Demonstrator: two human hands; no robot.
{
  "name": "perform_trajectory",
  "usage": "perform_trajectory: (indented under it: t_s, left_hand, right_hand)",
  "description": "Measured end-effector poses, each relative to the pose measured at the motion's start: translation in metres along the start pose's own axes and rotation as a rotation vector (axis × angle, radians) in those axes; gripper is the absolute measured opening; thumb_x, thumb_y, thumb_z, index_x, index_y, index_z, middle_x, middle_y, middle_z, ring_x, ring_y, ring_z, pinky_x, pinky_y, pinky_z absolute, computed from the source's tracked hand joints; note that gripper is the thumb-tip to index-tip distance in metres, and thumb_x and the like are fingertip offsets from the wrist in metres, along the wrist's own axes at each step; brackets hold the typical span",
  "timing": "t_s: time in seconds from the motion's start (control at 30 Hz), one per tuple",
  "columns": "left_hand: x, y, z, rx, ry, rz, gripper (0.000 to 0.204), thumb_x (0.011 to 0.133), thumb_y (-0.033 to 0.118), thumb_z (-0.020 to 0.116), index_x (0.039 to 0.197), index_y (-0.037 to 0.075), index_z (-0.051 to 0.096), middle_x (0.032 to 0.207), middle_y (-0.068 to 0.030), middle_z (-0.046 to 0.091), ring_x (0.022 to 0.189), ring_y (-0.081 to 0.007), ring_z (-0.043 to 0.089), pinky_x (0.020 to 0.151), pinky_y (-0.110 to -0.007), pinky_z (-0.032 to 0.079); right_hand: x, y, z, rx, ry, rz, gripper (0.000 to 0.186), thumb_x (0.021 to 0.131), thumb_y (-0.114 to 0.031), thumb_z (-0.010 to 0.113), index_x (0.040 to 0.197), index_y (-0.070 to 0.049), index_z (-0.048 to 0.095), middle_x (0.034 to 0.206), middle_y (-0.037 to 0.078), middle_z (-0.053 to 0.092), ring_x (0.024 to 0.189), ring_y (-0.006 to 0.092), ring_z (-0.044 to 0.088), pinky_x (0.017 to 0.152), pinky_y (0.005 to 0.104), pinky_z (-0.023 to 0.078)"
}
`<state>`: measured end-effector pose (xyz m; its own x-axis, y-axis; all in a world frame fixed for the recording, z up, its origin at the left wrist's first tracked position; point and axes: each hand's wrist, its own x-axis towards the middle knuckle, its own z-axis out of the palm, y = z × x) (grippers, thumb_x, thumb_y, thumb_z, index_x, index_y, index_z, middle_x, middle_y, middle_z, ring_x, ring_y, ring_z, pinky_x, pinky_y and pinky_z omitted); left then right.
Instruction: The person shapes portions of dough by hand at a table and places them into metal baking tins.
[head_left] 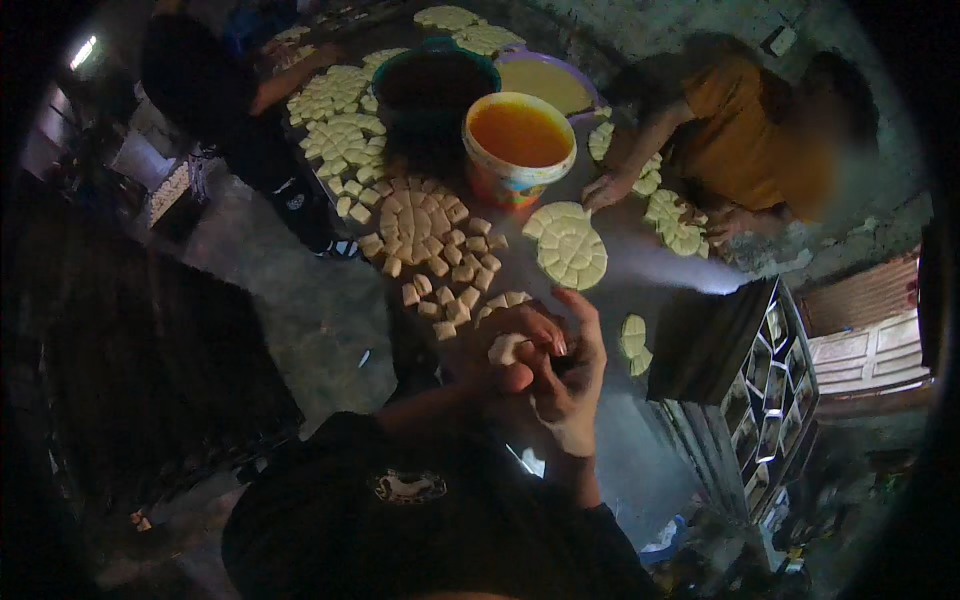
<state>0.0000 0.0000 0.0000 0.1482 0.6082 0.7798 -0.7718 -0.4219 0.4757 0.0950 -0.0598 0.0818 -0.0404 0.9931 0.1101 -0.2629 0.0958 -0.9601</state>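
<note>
A small pale lump of dough point(505, 348) is held between my two hands, in front of my chest at the near edge of the table. My left hand point(490, 372) is closed around it, thumb pressed to its near side. Against the dough's right side, my right hand point(572, 385) curls its thumb and some fingers, while one finger points up and away. Just beyond, cut dough pieces point(460, 275) lie scattered beside a browner dough round point(412, 215) scored into segments. A paler scored round point(572, 250) sits farther right, and a small cut portion point(634, 343) lies near my right hand.
A white bucket point(478, 160) of orange liquid stands mid-table, before a dark green basin point(437, 47) and a purple basin point(590, 85). More cut dough point(340, 140) covers the far left. One person point(740, 120) reaches over dough at right; another point(200, 90) stands far left. A metal rack point(765, 390) is at right.
</note>
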Motion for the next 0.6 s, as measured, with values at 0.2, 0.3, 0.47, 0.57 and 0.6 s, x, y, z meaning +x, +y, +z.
perform_trajectory:
  t_s: [0.2,0.3,0.47,0.57,0.6]
  left_hand:
    - [0.047,-0.003,-0.080,-0.118,0.530,-0.186,0.084,0.081,0.034,0.084,0.143,0.002,0.038,0.122,-0.0128,0.058,0.112,-0.0226,0.057,0.097,-0.038,0.048]
    - [0.044,-0.021,-0.111,0.121,0.637,-0.392,0.076,0.087,0.019,0.078,0.147,0.005,0.034,0.122,-0.0094,0.056,0.113,-0.0203,0.056,0.100,-0.037,0.046]
    - [0.020,-0.034,-0.173,0.069,0.566,-0.758,0.042,0.099,0.008,0.060,0.138,0.006,0.043,0.102,-0.0068,0.059,0.090,-0.0145,0.063,0.084,-0.031,0.053]
    - [0.040,-0.020,-0.192,0.071,0.501,-0.921,0.040,0.099,0.012,0.062,0.133,0.004,0.044,0.095,-0.0047,0.058,0.092,-0.0141,0.060,0.089,-0.034,0.052]
    - [0.037,-0.025,-0.197,0.096,0.529,-0.836,0.033,0.103,0.016,0.055,0.132,0.004,0.048,0.096,-0.0063,0.062,0.088,-0.0140,0.063,0.081,-0.031,0.053]
  right_hand:
    - [0.127,0.007,0.040,0.585,-0.044,0.304,0.069,0.093,-0.002,0.066,0.152,-0.007,0.031,0.117,0.013,0.066,0.096,0.0149,0.065,0.081,0.0277,0.053]
    - [0.206,0.013,0.022,-0.490,-0.109,0.018,0.046,0.095,-0.011,0.065,0.140,-0.007,0.051,0.101,0.013,0.073,0.085,0.0221,0.071,0.074,0.0327,0.056]
    - [0.328,0.060,-0.029,-1.673,-0.447,-0.239,0.037,0.090,-0.012,0.064,0.126,-0.009,0.063,0.085,0.008,0.072,0.080,0.0290,0.070,0.077,0.0386,0.058]
    - [0.351,0.089,-0.072,-1.976,-0.772,-0.281,0.034,0.100,-0.025,0.052,0.127,-0.007,0.061,0.101,0.014,0.072,0.094,0.0344,0.070,0.083,0.0448,0.055]
    - [0.354,0.094,-0.081,-1.991,-0.872,-0.414,0.040,0.097,-0.020,0.053,0.134,-0.007,0.055,0.108,0.015,0.071,0.100,0.0341,0.069,0.088,0.0446,0.054]
